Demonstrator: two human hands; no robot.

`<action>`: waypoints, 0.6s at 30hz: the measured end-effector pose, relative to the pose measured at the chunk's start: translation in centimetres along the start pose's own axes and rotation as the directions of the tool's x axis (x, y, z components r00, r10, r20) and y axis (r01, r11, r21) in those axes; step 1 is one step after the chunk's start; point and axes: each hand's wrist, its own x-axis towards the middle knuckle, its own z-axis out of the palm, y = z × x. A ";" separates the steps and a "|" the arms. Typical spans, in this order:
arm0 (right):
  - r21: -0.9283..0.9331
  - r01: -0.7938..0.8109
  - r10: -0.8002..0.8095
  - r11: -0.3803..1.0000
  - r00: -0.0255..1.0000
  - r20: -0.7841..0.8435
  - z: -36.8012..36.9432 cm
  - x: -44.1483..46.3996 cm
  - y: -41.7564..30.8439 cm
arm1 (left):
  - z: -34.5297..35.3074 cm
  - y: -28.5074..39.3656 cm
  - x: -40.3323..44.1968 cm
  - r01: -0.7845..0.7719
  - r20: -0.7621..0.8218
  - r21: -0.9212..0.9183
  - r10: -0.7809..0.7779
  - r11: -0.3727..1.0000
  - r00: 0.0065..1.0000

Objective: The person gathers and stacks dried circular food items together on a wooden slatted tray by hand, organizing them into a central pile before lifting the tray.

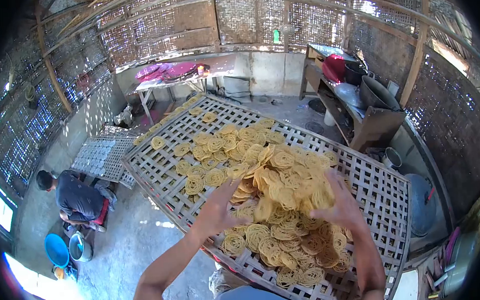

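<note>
A heap of round, yellow noodle coils (pixel 281 189) lies on a woven bamboo rack (pixel 379 218) in front of me. My left hand (pixel 217 211) is at the heap's left side, fingers spread and curved toward it. On the other side, my right hand (pixel 342 207) is open too, its fingers blurred. Between the two palms some coils look smeared by motion and seem loose above the pile. Neither hand is closed round a coil. Whether the fingertips touch the heap, I cannot tell. Single coils (pixel 157 142) lie scattered toward the rack's far left.
At the left a person (pixel 81 197) crouches beside a blue basin (pixel 56 250) and a metal bucket (pixel 80 248). Another rack (pixel 100 157) with pale pieces stands behind. A wooden bench (pixel 338 97) at the right bears dark pots. A table (pixel 221 68) with pink material stands by the back wall.
</note>
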 end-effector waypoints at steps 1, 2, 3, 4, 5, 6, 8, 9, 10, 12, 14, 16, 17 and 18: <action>-0.114 -0.067 0.079 0.991 0.992 0.097 -0.2 -1.6 0.3 | 0.8 -0.8 -2.4 0.016 0.098 0.202 -0.036 0.979 0.994; -0.231 -0.121 0.166 0.965 0.969 0.184 -0.1 -3.6 0.6 | 1.9 -1.3 -4.6 0.011 0.189 0.397 -0.094 0.918 0.977; -0.256 -0.086 0.140 0.963 0.970 0.199 0.5 -6.1 1.2 | 2.7 -1.1 -5.9 -0.004 0.197 0.434 -0.091 0.901 0.976; -0.281 -0.047 0.112 0.959 0.969 0.218 1.3 -8.4 1.7 | 3.3 -0.4 -7.0 -0.014 0.204 0.469 -0.093 0.883 0.975; -0.318 -0.001 0.098 0.948 0.952 0.289 2.4 -10.0 1.6 | 3.9 0.0 -7.6 -0.027 0.212 0.503 -0.094 0.864 0.973; -0.351 0.040 0.094 0.936 0.929 0.358 3.6 -11.7 1.1 | 4.7 0.0 -7.6 -0.024 0.202 0.468 -0.081 0.884 0.976; -0.336 0.092 0.059 0.937 0.909 0.413 4.8 -13.0 0.1 | 6.8 -0.1 -7.2 -0.035 0.188 0.383 -0.041 0.923 0.981; -0.295 0.101 0.023 0.950 0.922 0.388 5.4 -12.9 0.0 | 7.4 0.2 -6.9 -0.016 0.143 0.220 -0.016 0.975 0.990; -0.258 0.110 -0.012 0.960 0.936 0.353 6.0 -12.6 0.2 | 7.8 0.4 -6.5 -0.030 0.128 0.163 0.009 0.986 0.992; -0.187 0.092 -0.042 0.978 0.966 0.254 6.7 -11.2 0.8 | 8.7 0.8 -6.2 -0.053 0.101 0.045 0.049 0.998 0.994; -0.155 0.105 -0.082 0.982 0.985 0.151 7.9 -9.6 1.6 | 9.0 2.6 -5.4 0.012 -0.007 -0.107 -0.013 0.994 1.000; -0.157 0.008 0.007 0.988 0.996 0.093 8.7 -7.7 1.4 | 9.6 4.0 -4.1 0.008 -0.077 -0.231 -0.026 0.973 0.997; -0.156 -0.038 0.048 0.987 0.997 0.062 9.1 -6.6 1.3 | 9.9 5.2 -3.2 -0.040 -0.197 -0.268 -0.015 0.962 0.980; -0.131 -0.016 0.017 0.991 1.000 0.005 9.6 -5.5 1.5 | 10.3 5.8 -2.4 -0.022 -0.206 -0.260 -0.033 0.965 0.978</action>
